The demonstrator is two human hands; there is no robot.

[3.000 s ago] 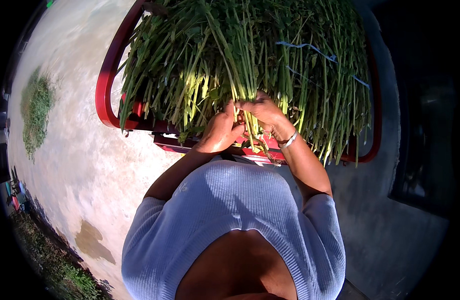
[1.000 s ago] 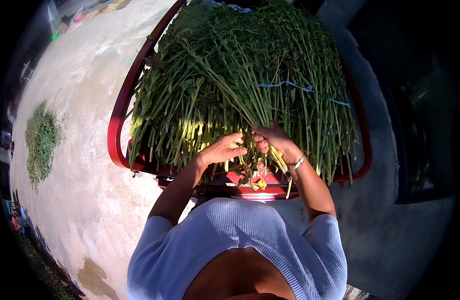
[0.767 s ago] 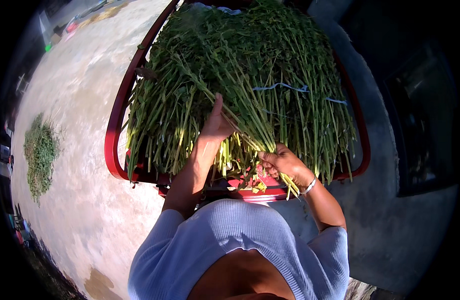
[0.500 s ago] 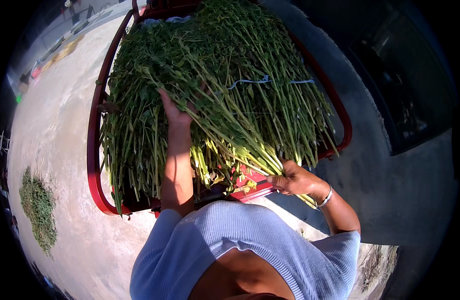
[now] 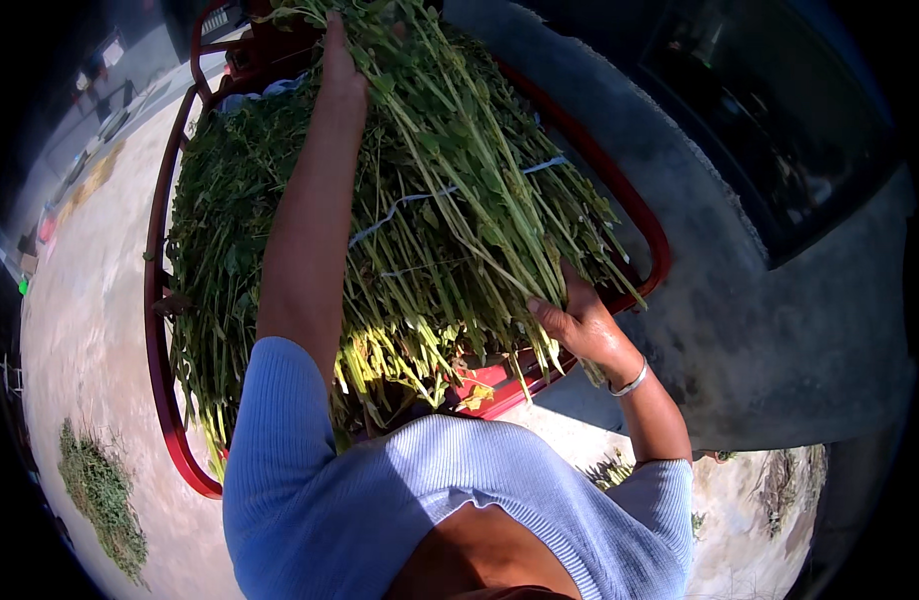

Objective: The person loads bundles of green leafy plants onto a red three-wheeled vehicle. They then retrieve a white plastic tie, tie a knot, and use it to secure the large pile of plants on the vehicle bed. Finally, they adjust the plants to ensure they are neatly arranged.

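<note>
A bundle of green leafy stalks (image 5: 460,110) lies slanting over a large heap of the same plants (image 5: 250,190). My right hand (image 5: 592,335), with a silvery bangle at the wrist, is closed around the bundle's cut lower ends, thumb on top. My left hand (image 5: 342,65) reaches far up to the leafy end. Its thumb shows at the bundle's left side, while the other fingers are hidden under the leaves. A pale blue tie strip (image 5: 405,203) runs across the heap and passes under the bundle.
The heap fills a red metal cart bed with a curved rail (image 5: 158,330). On the pale concrete ground (image 5: 90,330) lies a small pile of greenery (image 5: 102,500) at the left. A dark glazed panel (image 5: 770,130) stands at the right, beyond a shaded strip of ground.
My left hand has moved up and away with the leafy end, and the bundle now lies steeper and farther right. My right hand stays at the stalk ends, slightly higher.
</note>
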